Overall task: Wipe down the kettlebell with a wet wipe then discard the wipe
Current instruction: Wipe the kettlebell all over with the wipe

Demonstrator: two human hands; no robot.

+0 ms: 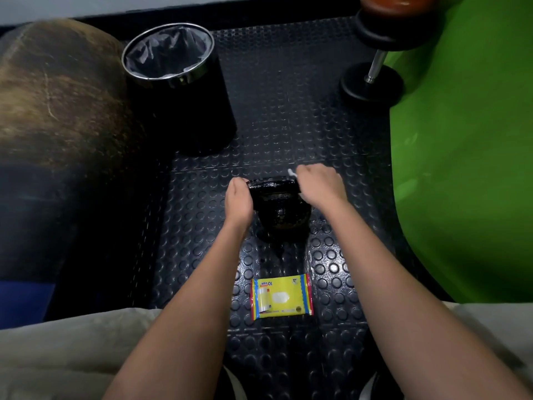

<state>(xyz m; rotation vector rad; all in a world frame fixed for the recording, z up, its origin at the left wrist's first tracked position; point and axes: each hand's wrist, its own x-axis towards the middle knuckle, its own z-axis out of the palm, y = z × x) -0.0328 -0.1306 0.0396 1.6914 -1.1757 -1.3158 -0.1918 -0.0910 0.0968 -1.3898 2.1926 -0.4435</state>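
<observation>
A black kettlebell (281, 210) stands on the studded rubber floor in the middle of the head view. My left hand (239, 199) grips the left end of its handle. My right hand (320, 184) is closed over the handle's right end, pressing a white wet wipe (292, 173) against it; only a small corner of the wipe shows past my fingers. A yellow pack of wet wipes (281, 297) lies flat on the floor between my forearms, nearer to me than the kettlebell.
A black bin (184, 90) with a chrome rim and a grey liner stands open at the back left. A dumbbell (375, 73) leans at the back right beside a large green ball (467, 154). A brown padded shape (57, 96) fills the left.
</observation>
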